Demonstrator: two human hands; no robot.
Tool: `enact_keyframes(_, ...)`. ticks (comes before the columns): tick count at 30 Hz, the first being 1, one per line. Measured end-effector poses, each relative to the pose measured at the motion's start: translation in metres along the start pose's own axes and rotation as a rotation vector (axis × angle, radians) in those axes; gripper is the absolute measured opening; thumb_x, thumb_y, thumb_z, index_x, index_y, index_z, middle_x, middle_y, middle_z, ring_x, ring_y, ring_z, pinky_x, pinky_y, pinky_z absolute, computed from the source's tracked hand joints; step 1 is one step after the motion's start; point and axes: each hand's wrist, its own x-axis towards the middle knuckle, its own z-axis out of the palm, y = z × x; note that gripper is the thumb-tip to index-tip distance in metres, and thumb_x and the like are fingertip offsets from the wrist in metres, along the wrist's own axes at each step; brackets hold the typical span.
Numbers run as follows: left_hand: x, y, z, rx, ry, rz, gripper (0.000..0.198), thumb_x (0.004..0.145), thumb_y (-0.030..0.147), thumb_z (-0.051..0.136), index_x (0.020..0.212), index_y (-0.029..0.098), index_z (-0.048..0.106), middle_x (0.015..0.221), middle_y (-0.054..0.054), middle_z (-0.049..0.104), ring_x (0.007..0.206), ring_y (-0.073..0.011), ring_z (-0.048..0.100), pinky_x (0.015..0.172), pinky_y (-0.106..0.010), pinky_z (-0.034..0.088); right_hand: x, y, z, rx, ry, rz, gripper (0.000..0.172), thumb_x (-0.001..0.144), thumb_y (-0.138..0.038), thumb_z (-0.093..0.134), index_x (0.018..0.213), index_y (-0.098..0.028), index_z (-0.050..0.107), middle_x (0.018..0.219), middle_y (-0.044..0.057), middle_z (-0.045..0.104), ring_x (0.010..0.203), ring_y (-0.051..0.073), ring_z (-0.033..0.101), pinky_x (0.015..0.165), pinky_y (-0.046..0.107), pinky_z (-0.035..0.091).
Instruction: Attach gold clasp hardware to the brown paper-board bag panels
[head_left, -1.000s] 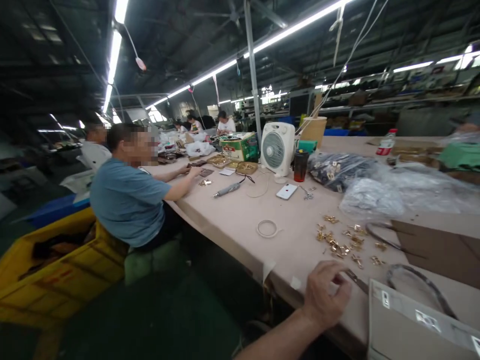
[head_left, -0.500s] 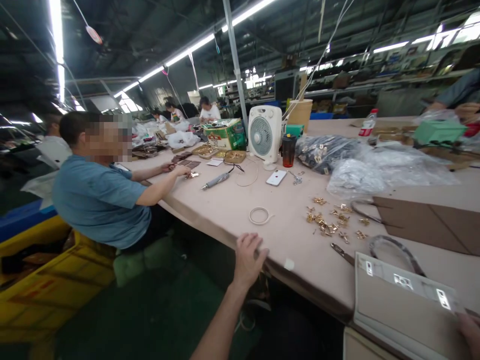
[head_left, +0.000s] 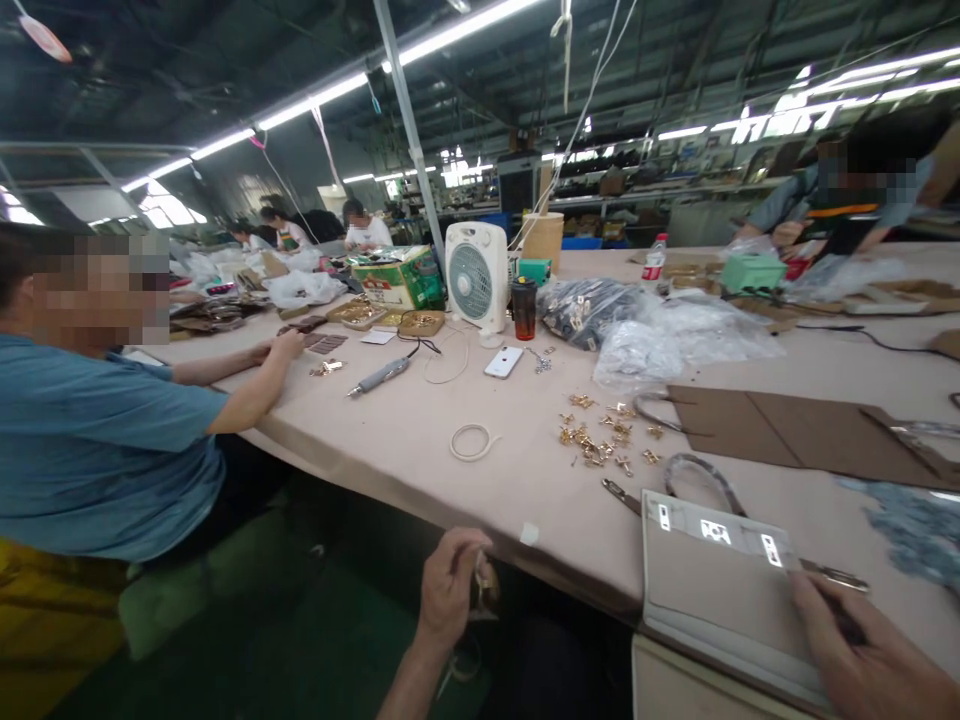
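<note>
A beige handbag [head_left: 720,610] lies at the table's front edge, with three shiny metal fittings [head_left: 715,531] along its upper band. Its dark curved handle [head_left: 701,470] lies behind it. At the bag's right side, my right hand [head_left: 862,640] grips its edge, the thumb on top, beside a dark strap with a metal end [head_left: 836,577]. My left hand [head_left: 448,585] hovers off the table's front edge, its fingers curled together. What they pinch, if anything, is unclear. Gold-coloured metal fittings [head_left: 596,440] lie heaped beyond the bag.
A coil of pale cord [head_left: 471,442], a phone [head_left: 504,362] and a grey electric screwdriver [head_left: 379,377] lie on the table [head_left: 390,450]. Farther back stand a fan [head_left: 476,275], a dark cup [head_left: 524,310] and plastic bags [head_left: 652,345]. A co-worker [head_left: 112,420] sits at left.
The view has swung right, showing more of my right hand and a person at the far right. My left hand has left the table edge, and its spread fingers have curled together.
</note>
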Motion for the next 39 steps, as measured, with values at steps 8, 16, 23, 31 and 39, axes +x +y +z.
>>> enact_keyframes(8,0.063,0.062,0.057,-0.093,-0.395,-0.095,0.039,0.099,0.045,0.06,0.125,0.018,0.074,0.093,-0.005,0.076,0.069,-0.0123,0.064,0.068,-0.024,0.054,0.005,-0.012,-0.009,0.012,-0.027,-0.001,0.05,0.085,-0.071,0.057,0.1,-0.027,0.076,0.105,0.006,0.08,0.095,0.031,0.074,0.086,0.042,0.053)
enact_keyframes(16,0.06,0.099,0.138,-0.032,-0.821,0.042,0.061,0.098,0.027,0.052,0.159,0.022,0.043,0.082,0.002,0.072,0.071,-0.0137,0.067,0.074,-0.024,0.052,-0.004,-0.053,-0.031,0.308,0.0,-0.036,0.04,0.095,-0.054,0.063,0.111,-0.02,0.075,0.106,0.009,0.077,0.09,0.024,0.071,0.079,0.034,0.056)
enact_keyframes(23,0.05,0.095,0.179,0.133,-0.926,0.195,0.064,0.097,0.023,0.047,0.161,0.02,0.038,0.094,-0.006,0.077,0.088,-0.0231,0.071,0.083,-0.029,0.051,-0.015,-0.107,-0.029,0.272,-0.494,-0.495,0.03,0.099,-0.032,0.063,0.128,-0.026,0.069,0.12,0.009,0.073,0.106,0.024,0.07,0.093,0.04,0.059)
enact_keyframes(31,0.044,0.094,0.18,0.235,-0.96,0.283,0.058,0.1,0.026,0.046,0.157,0.023,0.044,0.115,-0.013,0.077,0.1,-0.0298,0.074,0.086,-0.035,0.052,-0.011,-0.106,-0.015,0.183,-0.596,-0.517,0.016,0.103,-0.027,0.058,0.111,-0.027,0.071,0.108,0.006,0.075,0.1,0.022,0.071,0.09,0.036,0.057)
enact_keyframes(39,0.049,0.092,0.184,0.142,-0.883,0.301,0.023,0.099,0.026,0.054,0.104,0.02,0.076,0.1,-0.005,0.078,0.094,-0.0203,0.069,0.085,-0.027,0.048,-0.01,-0.107,-0.016,0.131,-0.584,-0.524,0.014,0.105,-0.028,0.054,0.106,-0.026,0.067,0.101,0.005,0.07,0.095,0.022,0.068,0.086,0.034,0.054)
